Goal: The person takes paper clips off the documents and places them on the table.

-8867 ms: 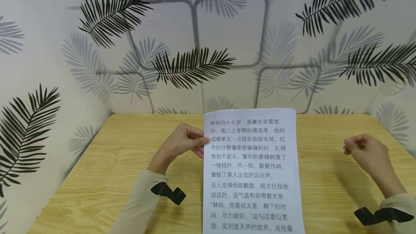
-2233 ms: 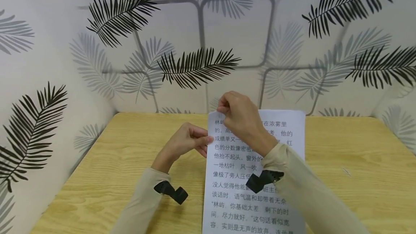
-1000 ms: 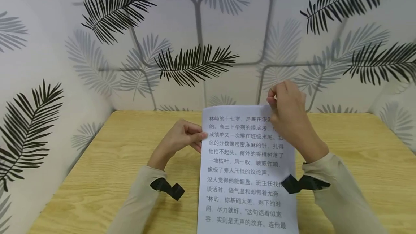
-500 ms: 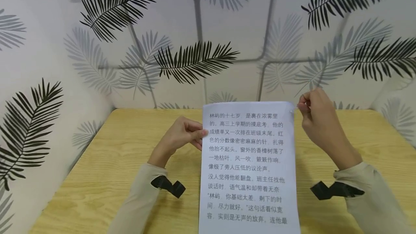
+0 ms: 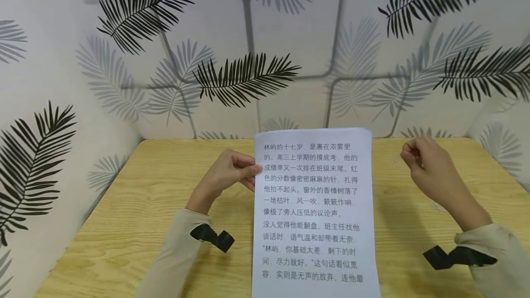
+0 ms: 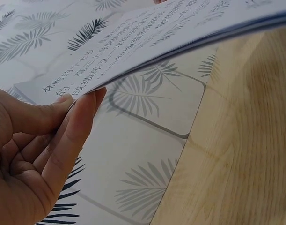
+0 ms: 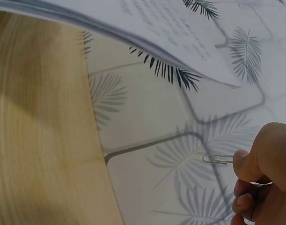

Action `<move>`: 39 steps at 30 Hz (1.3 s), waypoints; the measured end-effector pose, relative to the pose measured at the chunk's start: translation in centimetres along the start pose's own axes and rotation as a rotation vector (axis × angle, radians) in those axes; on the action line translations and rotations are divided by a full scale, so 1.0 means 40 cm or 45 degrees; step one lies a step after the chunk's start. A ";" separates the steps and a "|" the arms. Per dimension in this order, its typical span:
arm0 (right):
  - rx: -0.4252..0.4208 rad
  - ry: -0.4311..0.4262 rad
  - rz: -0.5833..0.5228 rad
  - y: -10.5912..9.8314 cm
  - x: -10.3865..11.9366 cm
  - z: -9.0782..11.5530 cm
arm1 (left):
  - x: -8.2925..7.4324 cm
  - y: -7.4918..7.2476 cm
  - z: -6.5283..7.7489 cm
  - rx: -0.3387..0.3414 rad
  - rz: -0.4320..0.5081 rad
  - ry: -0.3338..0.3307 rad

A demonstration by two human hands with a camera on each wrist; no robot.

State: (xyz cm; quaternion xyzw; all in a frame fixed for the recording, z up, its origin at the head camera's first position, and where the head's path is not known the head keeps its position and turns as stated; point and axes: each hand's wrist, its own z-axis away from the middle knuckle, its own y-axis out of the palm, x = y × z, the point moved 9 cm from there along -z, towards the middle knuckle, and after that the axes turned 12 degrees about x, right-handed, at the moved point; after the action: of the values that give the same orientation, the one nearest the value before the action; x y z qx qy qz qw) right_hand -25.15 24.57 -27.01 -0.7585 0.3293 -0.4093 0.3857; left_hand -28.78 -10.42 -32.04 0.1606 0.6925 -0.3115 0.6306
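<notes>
My left hand (image 5: 227, 170) pinches the left edge of a stack of printed paper sheets (image 5: 310, 220) between thumb and fingers. In the left wrist view the layered edges of the stack (image 6: 180, 49) bend away from that hand. To the right of the sheets and apart from them, my right hand (image 5: 428, 169) is raised over the table. Its thumb and finger pinch a silver paper clip (image 7: 217, 159), seen sticking out past the thumb in the right wrist view. Another paper clip (image 5: 436, 206) lies on the table below the right hand.
The wooden table (image 5: 157, 197) ends at the back against a wall (image 5: 290, 100) with a leaf pattern. Both wrists carry black camera mounts, such as the left mount (image 5: 213, 238). The upper corner of the stack (image 7: 227, 82) hangs over the table's back part.
My right hand has gone from the stack's top left corner along its top edge to the right, then down and away, with a paper clip in its fingers. My left hand keeps its hold.
</notes>
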 end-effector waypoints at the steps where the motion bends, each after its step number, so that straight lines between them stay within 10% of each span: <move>1: 0.005 0.013 0.002 0.003 -0.013 0.009 | -0.001 0.001 0.001 0.002 -0.002 0.004; 18: 0.522 0.305 -0.059 0.135 -0.214 0.108 | -0.004 0.005 0.000 0.009 0.009 -0.003; 39: 0.591 0.373 0.008 0.161 -0.344 0.155 | -0.008 0.008 0.010 0.005 0.012 -0.007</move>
State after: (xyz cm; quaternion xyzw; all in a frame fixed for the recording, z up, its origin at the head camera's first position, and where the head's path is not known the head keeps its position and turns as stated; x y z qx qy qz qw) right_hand -27.08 34.61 -39.83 -0.5814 0.2816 -0.5780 0.4986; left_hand -28.21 -10.37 -31.83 0.1644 0.6893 -0.3104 0.6336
